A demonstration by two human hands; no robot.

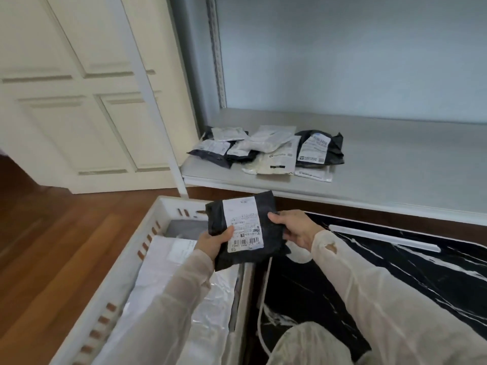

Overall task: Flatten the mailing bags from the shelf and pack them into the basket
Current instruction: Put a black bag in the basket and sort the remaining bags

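held bag: black mailing bag [266, 248] with white shipping label [242, 223], held up over the far right corner of the basket [158, 214]
label text: barcode and small print, too blurred to read; only a bit like "(Om)" near the bottom edge, unsure
left hand [213, 242]: gripping the bag's lower left edge, thumb on top of the label, fingers under
right hand [295, 227]: clamped on the bag's right edge, thumb on the front, fingers behind
sleeves: both arms in sheer cream sleeves [369, 280]
basket: white plastic crate with slotted sides, on the wood floor [52, 233], lower left in view
basket contents: white crinkled mailing bag [210, 293] on top, a grey bag [184, 227] showing at the far end, another white bag with faint label beside it
shelf [382, 164]: pale shelf board beyond the basket, up and right of it
shelf pile: heap of mailing bags [266, 151] on the shelf's left end, black and white mixed, overlapping, each with a white label; print unreadable
black bag on pile [320, 147]: right end of the heap, puffy, label with blue logo mark, text too small
white flat bag [279, 162]: in the middle front of the heap, black bar printed near its edge
right of basket: black surface with white marbling [395, 272], touching the basket's right wall
door [79, 88]: cream panelled door behind the basket, left of the shelf
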